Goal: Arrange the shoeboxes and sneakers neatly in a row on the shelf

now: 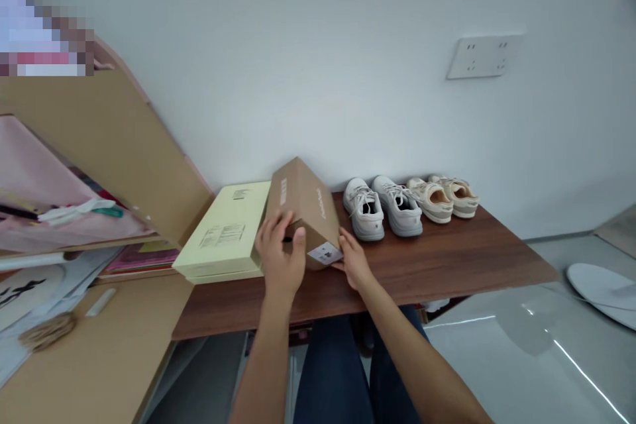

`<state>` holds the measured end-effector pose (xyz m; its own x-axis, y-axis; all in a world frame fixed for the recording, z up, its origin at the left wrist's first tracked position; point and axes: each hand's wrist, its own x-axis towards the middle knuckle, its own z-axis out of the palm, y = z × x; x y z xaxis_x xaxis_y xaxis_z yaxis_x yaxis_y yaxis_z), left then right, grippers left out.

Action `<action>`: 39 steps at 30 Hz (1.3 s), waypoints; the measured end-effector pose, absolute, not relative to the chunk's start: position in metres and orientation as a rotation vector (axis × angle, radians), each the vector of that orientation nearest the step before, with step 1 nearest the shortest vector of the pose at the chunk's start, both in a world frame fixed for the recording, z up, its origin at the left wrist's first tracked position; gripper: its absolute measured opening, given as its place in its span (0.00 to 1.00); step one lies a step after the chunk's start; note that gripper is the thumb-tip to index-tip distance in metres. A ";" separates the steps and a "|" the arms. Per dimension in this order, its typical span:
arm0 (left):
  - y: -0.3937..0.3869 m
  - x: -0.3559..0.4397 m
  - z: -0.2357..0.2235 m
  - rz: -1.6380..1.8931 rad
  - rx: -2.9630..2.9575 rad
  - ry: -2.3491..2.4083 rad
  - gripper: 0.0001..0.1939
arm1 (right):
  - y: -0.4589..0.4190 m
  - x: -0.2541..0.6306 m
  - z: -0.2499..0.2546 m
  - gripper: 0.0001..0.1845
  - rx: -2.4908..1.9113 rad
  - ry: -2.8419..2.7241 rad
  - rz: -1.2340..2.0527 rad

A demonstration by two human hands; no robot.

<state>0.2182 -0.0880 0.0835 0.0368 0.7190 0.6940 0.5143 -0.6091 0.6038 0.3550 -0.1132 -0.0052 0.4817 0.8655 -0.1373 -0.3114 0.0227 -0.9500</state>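
Note:
A brown cardboard shoebox (305, 202) sits tilted on the dark wooden shelf top (318, 301), with a white label on its near end. My left hand (282, 252) grips its left near edge, fingers curved over the side and thumb on the near end face. Around the lower right corner is my right hand (354, 258), thumb up along the side and fingertips partly hidden under the box. Left of it, against my left hand, lies a pale yellow box (226, 228). To the right stand a pair of grey-white sneakers (382, 207) and a pair of cream shoes (443, 199).
On the left is a desk (106, 344) with papers, a twine bundle (48, 331) and a shelf panel (114, 152). A white wall with a socket plate (485, 56) rises behind. A round white object (603, 291) is on the glossy floor at right.

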 end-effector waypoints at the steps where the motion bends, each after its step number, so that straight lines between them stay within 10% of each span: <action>1: -0.096 0.222 0.098 1.641 2.251 1.267 0.22 | -0.119 0.349 -0.008 0.29 -1.170 -0.564 1.086; 15: -0.099 0.282 0.067 1.071 2.897 0.983 0.21 | -0.154 0.382 0.014 0.29 -1.239 -0.729 1.243; 24: -0.081 0.328 0.046 1.154 2.552 1.077 0.19 | -0.162 0.522 0.031 0.22 -1.815 -1.049 -0.143; 39: -0.078 0.404 -0.007 1.301 1.148 1.172 0.20 | -0.151 0.572 -0.002 0.30 -1.464 -0.468 0.572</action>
<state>0.4043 -0.0782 -0.0066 -0.0483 0.9985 0.0260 -0.0778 -0.0297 0.9965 0.5721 -0.1514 -0.0018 0.7828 0.6204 -0.0476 -0.0753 0.0185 -0.9970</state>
